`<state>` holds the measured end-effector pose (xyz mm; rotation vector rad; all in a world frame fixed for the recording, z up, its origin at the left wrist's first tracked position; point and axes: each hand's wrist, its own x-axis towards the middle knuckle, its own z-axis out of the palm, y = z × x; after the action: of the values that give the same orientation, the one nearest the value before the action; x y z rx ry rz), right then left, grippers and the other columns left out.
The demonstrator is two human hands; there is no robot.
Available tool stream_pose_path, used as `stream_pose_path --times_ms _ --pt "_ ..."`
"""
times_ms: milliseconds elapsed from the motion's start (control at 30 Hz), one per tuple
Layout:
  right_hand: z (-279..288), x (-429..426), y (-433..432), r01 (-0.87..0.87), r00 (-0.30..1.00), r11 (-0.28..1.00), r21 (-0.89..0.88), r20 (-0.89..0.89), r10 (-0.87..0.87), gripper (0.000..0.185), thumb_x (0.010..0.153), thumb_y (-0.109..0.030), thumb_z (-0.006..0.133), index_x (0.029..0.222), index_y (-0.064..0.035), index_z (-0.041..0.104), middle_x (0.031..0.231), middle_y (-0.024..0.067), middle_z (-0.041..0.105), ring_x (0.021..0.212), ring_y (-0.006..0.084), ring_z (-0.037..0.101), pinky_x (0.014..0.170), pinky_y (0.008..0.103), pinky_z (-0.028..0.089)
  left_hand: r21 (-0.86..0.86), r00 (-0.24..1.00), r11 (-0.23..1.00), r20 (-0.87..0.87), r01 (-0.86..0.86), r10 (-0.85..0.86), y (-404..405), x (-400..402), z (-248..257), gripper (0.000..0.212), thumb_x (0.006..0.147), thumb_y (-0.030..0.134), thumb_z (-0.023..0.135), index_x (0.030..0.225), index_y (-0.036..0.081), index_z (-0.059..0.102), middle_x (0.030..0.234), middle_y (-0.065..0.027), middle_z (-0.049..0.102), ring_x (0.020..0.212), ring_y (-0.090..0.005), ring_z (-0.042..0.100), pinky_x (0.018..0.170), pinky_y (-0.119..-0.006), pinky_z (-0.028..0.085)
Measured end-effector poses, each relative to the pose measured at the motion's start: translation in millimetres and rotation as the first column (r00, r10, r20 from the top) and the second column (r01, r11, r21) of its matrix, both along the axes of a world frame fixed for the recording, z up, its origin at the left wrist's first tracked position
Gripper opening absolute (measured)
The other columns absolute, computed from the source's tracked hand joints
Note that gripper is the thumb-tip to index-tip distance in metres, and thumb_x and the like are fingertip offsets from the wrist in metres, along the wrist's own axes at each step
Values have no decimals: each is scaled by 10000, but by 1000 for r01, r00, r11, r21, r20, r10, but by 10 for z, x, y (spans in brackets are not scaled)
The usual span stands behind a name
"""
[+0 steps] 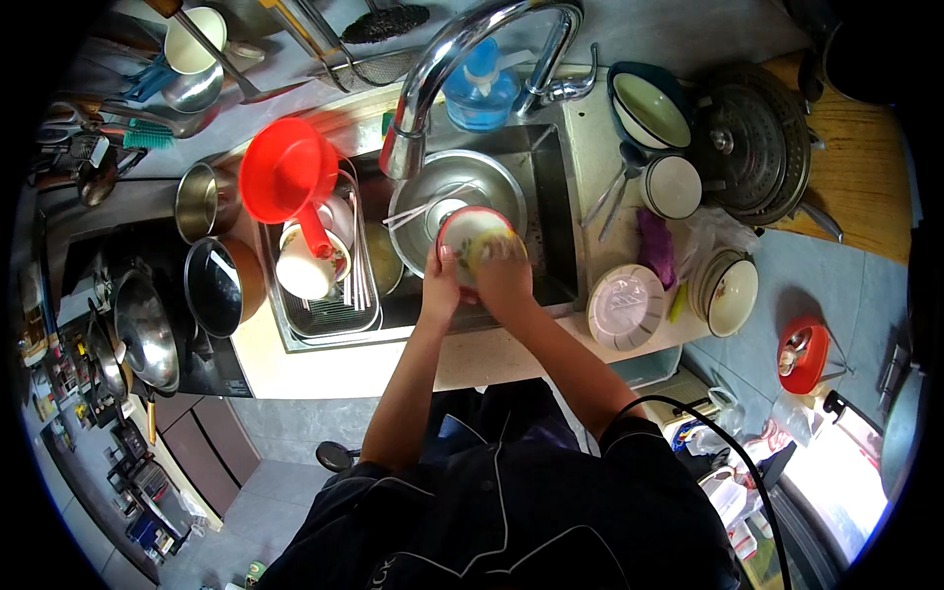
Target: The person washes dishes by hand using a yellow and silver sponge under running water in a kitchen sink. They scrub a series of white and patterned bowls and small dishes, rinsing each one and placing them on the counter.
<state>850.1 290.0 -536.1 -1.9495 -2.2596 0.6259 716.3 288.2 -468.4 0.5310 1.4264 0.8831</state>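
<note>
My left hand [442,284] grips the side of a white enamel bowl [455,240] with a red rim and a floral print. Inside that bowl my right hand [505,280], blurred, presses a yellowish sponge or cloth [493,247]. Both hands are over the front of a stainless steel sink [557,221]. Just beyond the bowl, a round metal basin [472,168] rests in the sink, with several chopsticks [431,205] lying across it. The chrome faucet [405,147] arches above the basin's left side. My fingers partly hide the bowl's near side.
Left of the basin, a wire drain basket [332,324] holds dishes under a red plastic ladle [287,173]. Pots, including a lidded one [221,286], stand farther left. On the right counter are a striped plate [627,306], stacked bowls [732,295], spoons [618,188] and a steamer [752,144].
</note>
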Motion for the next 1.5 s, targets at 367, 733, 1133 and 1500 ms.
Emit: stream_pose_path --times_ms 367,733,1133,1500 --pt "956 267 -37 -73 785 933 -353 -597 -165 358 961 -120 504 1289 -33 617 1024 292 676 995 481 636 863 520 506 303 785 944 -613 127 91 368 -677 -397 418 1066 221 470 1476 142 445 1293 -232 627 1028 -403 697 837 -512 568" --pt "1067 822 -531 -49 703 855 -516 -627 -337 360 1008 -167 516 1334 -27 580 1119 258 673 1049 414 653 910 423 493 -268 -61 757 -955 596 -290 1326 -787 -541 590 981 105 436 1504 377 432 1401 -113 589 901 -371 733 764 -498 598" --pt "1246 1685 -982 135 152 612 -780 -594 -790 377 1039 -170 538 1372 6 550 1221 106 675 1153 241 627 993 384 480 -66 -49 862 -998 502 -48 852 -212 -273 355 948 313 612 1217 82 598 1264 -164 614 1126 -384 618 792 -517 571" --pt "1789 2933 -1162 410 -689 574 -709 -653 -315 399 1012 -135 538 1385 -2 487 1382 139 584 1290 313 555 1143 497 401 49 532 670 -651 741 -541 -319 1879 209 258 932 266 663 1028 27 643 908 -199 722 847 -409 702 733 -481 557"
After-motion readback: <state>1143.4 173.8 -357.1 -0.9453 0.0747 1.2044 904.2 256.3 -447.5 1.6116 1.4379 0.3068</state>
